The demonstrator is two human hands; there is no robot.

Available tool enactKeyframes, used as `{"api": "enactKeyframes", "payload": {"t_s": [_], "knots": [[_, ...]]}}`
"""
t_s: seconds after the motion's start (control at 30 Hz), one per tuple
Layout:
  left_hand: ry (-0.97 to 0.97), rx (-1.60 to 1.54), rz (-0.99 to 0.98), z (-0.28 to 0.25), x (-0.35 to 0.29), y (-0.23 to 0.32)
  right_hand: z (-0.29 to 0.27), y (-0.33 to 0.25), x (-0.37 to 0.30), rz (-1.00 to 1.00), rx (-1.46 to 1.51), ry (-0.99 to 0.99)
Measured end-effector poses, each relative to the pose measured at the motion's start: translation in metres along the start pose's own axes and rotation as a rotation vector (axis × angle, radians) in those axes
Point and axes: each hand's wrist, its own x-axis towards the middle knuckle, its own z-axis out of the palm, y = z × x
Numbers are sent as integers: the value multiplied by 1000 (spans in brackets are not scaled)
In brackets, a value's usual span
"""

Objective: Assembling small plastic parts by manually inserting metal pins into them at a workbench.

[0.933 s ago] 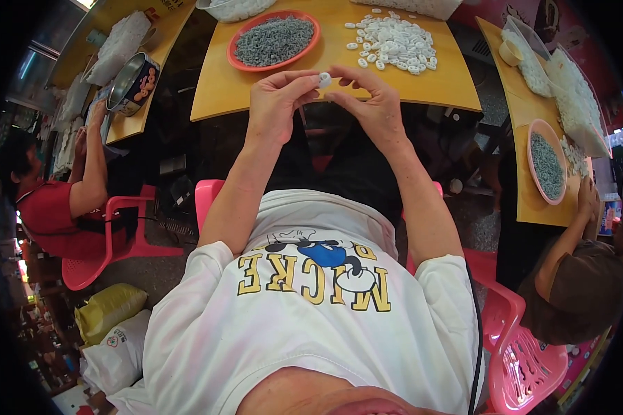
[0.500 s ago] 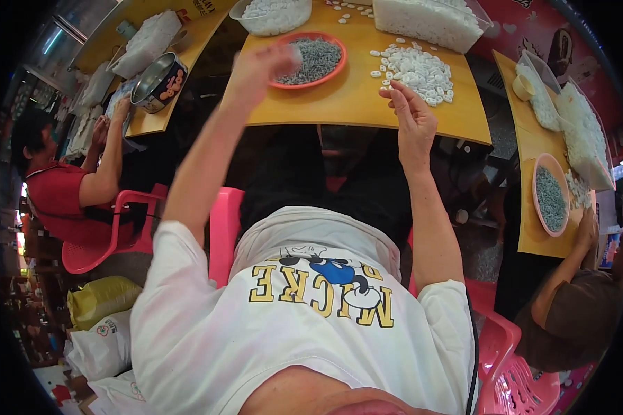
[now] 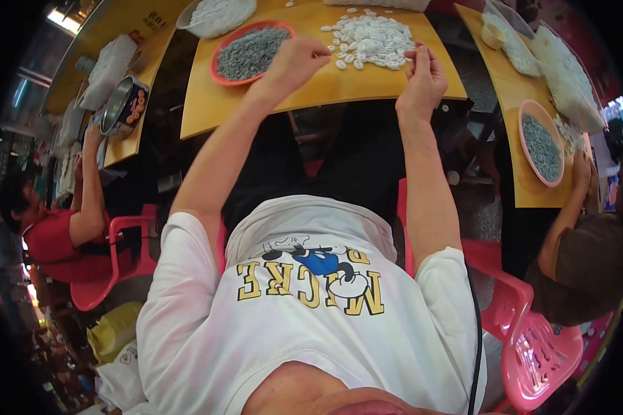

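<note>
My left hand (image 3: 292,68) is over the table between the bowl and the pile, its fingers closed in a pinch; what they hold, if anything, is too small to make out. An orange-red bowl (image 3: 218,75) of small grey pieces (image 3: 250,52) stands just left of it. My right hand (image 3: 422,83) is at the right side of a loose pile of small white oval plastic pieces (image 3: 372,40). Its thumb and fingers are pinched together near a white piece, but I cannot tell whether it is held.
A clear tub (image 3: 218,17) of white pieces stands at the table's far left. On the right table (image 3: 505,138) are another bowl of grey pieces (image 3: 541,149) and bags of white pieces. One person (image 3: 69,235) works at the left, another (image 3: 578,270) at the right.
My left hand has moved right, from above the bowl's left side toward the white pile. The fingers of my right hand have drawn in closer. The whole view has shifted.
</note>
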Motion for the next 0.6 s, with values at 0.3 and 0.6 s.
{"api": "enactKeyframes", "payload": {"t_s": [0.3, 0.6], "knots": [[-169, 153, -103, 29, 38, 2, 7, -1, -8, 34, -26, -61], [-134, -90, -155, 28, 39, -11, 12, 1, -15, 85, -12, -117]]}}
